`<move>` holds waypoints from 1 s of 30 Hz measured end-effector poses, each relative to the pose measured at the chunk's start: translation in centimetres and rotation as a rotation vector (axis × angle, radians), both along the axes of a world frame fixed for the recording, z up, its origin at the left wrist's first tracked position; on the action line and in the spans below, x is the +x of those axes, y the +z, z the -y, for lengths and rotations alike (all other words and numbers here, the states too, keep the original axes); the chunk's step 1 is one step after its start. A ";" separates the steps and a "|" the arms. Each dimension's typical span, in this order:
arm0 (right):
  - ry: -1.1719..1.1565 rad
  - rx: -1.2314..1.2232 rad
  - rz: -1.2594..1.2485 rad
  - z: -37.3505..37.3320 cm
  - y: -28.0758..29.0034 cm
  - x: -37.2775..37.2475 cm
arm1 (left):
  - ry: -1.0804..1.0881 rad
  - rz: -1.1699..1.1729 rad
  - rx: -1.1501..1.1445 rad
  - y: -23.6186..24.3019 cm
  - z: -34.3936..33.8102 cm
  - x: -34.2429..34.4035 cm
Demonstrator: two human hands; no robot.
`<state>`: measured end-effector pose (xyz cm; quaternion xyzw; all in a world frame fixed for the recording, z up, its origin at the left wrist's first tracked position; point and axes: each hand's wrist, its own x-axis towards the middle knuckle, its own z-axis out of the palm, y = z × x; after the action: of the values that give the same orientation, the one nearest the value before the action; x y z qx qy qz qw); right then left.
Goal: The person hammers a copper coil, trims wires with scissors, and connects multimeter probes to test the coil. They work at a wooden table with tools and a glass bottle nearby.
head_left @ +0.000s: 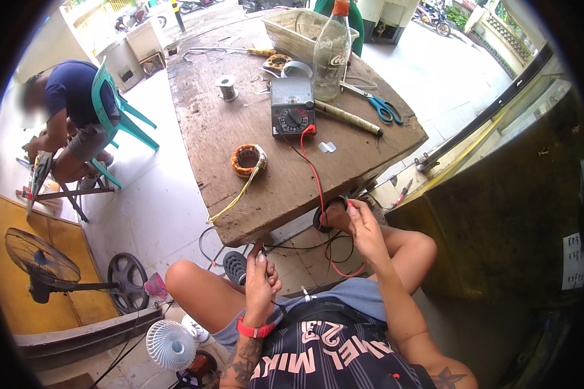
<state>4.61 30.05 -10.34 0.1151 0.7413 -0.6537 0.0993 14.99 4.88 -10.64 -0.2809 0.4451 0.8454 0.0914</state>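
Note:
My left hand [262, 285] is closed round a black test probe [262, 257] held upright just below the table's front edge. My right hand [365, 230] grips a red probe [350, 206] near the front right edge. Their leads hang in loops. On the wooden table [389, 149], an analog multimeter [292, 94] has a red plug at its lower right. In front of it lies a copper-wound ring coil [238, 170], with yellow and white wires [239, 198] running toward the front left corner.
A solder spool [227, 87], glass bottle [329, 65], blue scissors [386, 109], rod [350, 117] and plastic tray [279, 29] sit on the table. Another person [71, 91] sits left on a green chair [136, 139]. Two fans [42, 253] [170, 343] stand lower left. A dark panel [512, 220] borders the right.

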 end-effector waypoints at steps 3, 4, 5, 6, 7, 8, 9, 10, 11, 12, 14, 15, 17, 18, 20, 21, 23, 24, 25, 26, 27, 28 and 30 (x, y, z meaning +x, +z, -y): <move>0.065 0.289 -0.094 -0.5 -0.8 -1.8 | 0.075 -0.043 0.060 -0.3 -0.1 -0.9; 0.081 0.380 -0.081 -0.5 -0.9 -2.2 | 0.106 -0.074 0.082 -0.4 -0.3 -1.4; 0.089 0.405 -0.105 -0.4 -1.0 -2.4 | 0.144 -0.065 0.106 -0.3 -0.5 -1.6; 0.089 0.421 -0.113 -0.4 -0.9 -2.6 | 0.169 -0.043 0.088 -0.3 -0.8 -1.9; 0.081 0.427 -0.105 -0.3 -0.9 -2.7 | 0.183 -0.043 0.079 -0.2 -1.1 -2.0; 0.093 0.451 -0.118 -0.3 -0.8 -2.7 | 0.214 -0.002 0.064 -0.1 -1.4 -2.0; 0.093 0.466 -0.117 -0.2 -0.7 -2.7 | 0.211 -0.039 0.076 -0.1 -1.6 -2.1; 0.094 0.473 -0.098 -0.2 -0.6 -2.7 | 0.226 -0.036 0.082 0.0 -1.8 -2.0; 0.092 0.468 -0.128 -0.2 -0.4 -2.7 | 0.240 -0.035 0.086 -0.1 -2.0 -2.1; 0.090 0.453 -0.141 -0.2 -0.3 -2.7 | 0.248 -0.041 0.084 -0.1 -2.1 -2.1; 0.088 0.437 -0.144 -0.2 -0.1 -2.8 | 0.258 -0.067 0.081 -0.3 -2.0 -2.0; 0.089 0.437 -0.134 -0.2 -0.1 -2.8 | 0.256 -0.069 0.091 -0.4 -1.9 -2.0; 0.093 0.437 -0.134 -0.2 0.1 -2.8 | 0.244 -0.078 0.085 -0.6 -1.7 -2.1; 0.096 0.437 -0.147 -0.2 0.1 -2.9 | 0.245 -0.068 0.080 -0.8 -1.5 -2.1; 0.106 0.431 -0.144 -0.2 0.2 -2.9 | 0.232 -0.077 0.076 -1.0 -1.4 -2.2; 0.113 0.427 -0.125 -0.2 0.3 -3.0 | 0.244 -0.053 0.069 -1.0 -1.5 -2.2; 0.119 0.390 -0.073 -0.2 0.4 -3.2 | 0.231 -0.080 0.062 -1.1 -1.5 -2.2; 0.115 0.354 -0.041 -0.2 0.5 -3.2 | 0.229 -0.091 0.059 -1.1 -1.5 -2.1; 0.121 0.294 0.013 -0.2 0.6 -3.2 | 0.211 -0.074 0.049 -1.1 -1.4 -2.0; 0.126 0.407 -0.117 -0.2 0.8 -2.9 | 0.192 -0.064 0.041 -1.0 -1.3 -1.8; 0.144 0.496 -0.229 -0.1 1.0 -2.6 | 0.167 -0.079 0.039 -0.8 -1.0 -1.6; 0.146 0.579 -0.329 0.1 1.3 -2.2 | 0.080 -0.046 -0.016 -0.6 -0.7 -1.3; 0.197 0.446 -0.328 0.6 1.9 -0.3 | -0.087 -0.004 -0.119 -0.1 0.0 -0.6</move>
<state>4.33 29.43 -8.47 -0.0456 0.8805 -0.4717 0.0135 14.44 4.93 -10.71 -0.2646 0.5066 0.8131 0.1101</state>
